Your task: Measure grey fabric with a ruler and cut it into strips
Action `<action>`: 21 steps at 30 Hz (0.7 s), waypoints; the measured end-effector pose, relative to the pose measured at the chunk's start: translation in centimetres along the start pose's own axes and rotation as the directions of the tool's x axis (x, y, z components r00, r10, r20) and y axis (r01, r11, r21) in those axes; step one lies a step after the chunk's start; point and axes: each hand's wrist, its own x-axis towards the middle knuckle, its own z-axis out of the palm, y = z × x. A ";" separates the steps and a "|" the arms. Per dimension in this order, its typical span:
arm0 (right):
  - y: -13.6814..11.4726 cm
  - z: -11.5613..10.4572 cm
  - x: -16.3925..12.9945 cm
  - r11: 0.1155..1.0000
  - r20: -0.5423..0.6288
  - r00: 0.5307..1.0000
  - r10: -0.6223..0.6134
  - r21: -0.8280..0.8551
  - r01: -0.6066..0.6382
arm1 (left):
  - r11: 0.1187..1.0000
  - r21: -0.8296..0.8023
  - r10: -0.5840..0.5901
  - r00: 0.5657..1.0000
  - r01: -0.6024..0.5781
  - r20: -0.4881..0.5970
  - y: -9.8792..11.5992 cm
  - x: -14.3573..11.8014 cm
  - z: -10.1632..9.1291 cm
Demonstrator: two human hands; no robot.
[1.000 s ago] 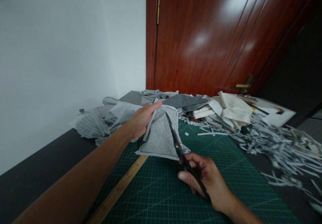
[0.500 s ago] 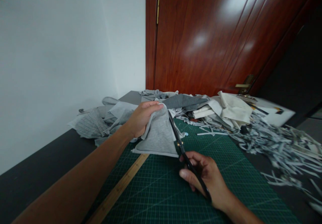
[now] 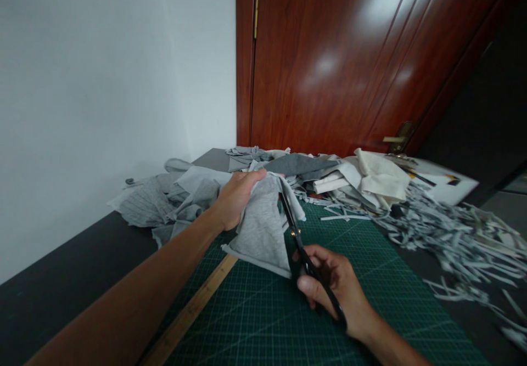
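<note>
One left hand (image 3: 236, 198), fingers closed on the top edge of one piece of grey knit fabric (image 3: 263, 229), holding it raised over the far left part of the green cutting mat (image 3: 370, 278); the fabric's lower hem hangs just above the mat. One right hand (image 3: 333, 289), fingers curled through the handles of one pair of black scissors (image 3: 298, 240); the handles are mostly hidden inside the grip, and the blades run up along the fabric's right edge, nearly closed, the tips lost against the cloth. One wooden ruler (image 3: 193, 311) lying along the mat's left edge, its near end cut off by the forearm and its markings not readable. One heap of grey and cream cloth pieces (image 3: 288, 171) at the far edge of the dark table (image 3: 49, 278); separate pieces cannot be counted. One spread of thin grey strips (image 3: 453, 240) toward the table's right edge, too many and too blurred to count. One white flat item (image 3: 444, 185) behind the strips, bearing small dark and orange marks, illegible. Mat grid lines visible; no numerals can be made out.
</note>
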 end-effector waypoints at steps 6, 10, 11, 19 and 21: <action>-0.6 0.3 0.0 1.000 0.008 1.000 -0.009 -0.010 0.009 | 0.999 0.022 0.041 0.999 -0.040 -0.021 -0.3 0.1 0.1; -0.9 0.5 0.0 1.000 0.005 1.000 -0.009 -0.030 0.009 | 0.998 0.029 0.063 0.998 -0.063 0.000 -0.4 0.1 0.2; -0.9 0.5 0.1 0.999 0.002 1.000 -0.008 -0.032 0.008 | 0.997 0.029 0.066 0.998 -0.067 0.005 -0.4 0.1 0.3; -1.0 0.4 0.2 0.999 -0.012 1.000 -0.023 -0.027 0.023 | 0.996 0.052 0.073 0.997 -0.075 0.038 -0.9 -0.1 0.9; -1.1 0.4 0.2 0.999 -0.018 1.000 -0.021 -0.034 0.020 | 0.994 0.073 0.075 0.997 -0.076 0.022 -1.2 -0.1 0.9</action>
